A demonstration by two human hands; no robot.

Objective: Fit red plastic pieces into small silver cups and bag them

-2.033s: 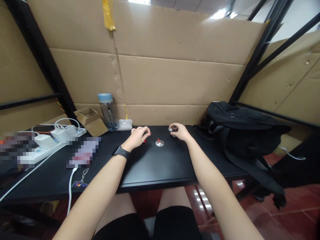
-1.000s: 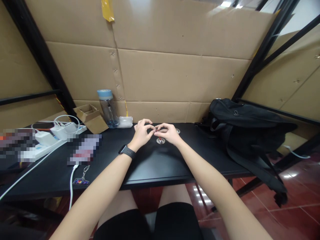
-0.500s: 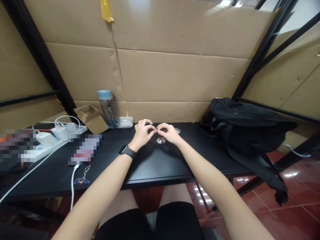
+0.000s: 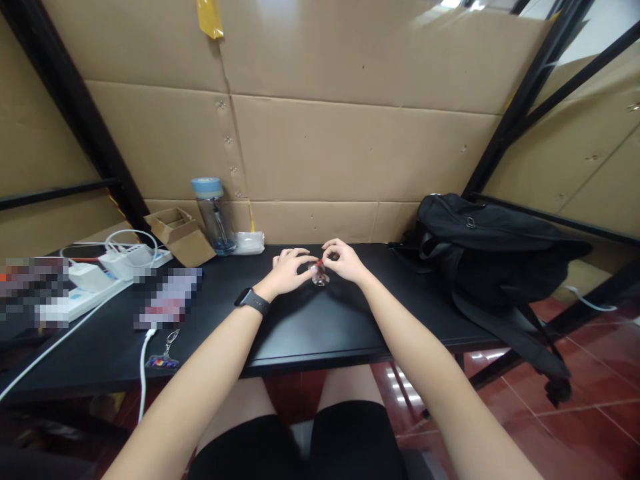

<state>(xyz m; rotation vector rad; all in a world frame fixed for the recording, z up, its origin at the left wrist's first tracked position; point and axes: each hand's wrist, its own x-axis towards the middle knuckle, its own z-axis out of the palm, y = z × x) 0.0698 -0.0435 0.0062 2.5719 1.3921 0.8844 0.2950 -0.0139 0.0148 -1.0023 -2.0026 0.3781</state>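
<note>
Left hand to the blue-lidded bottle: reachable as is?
Probably yes: the left hand is busy at the metal piece, but only the low packet lies toward the taller bottle.

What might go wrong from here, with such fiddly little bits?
Two or three things, perhaps. The right hand seems to pinch a tiny red piece close to the left hand, so it might slip. A shiny disc lies just below the fingertips and could get knocked. And the white cable hangs over the table edge near the left forearm, so the arm might snag it.
</note>
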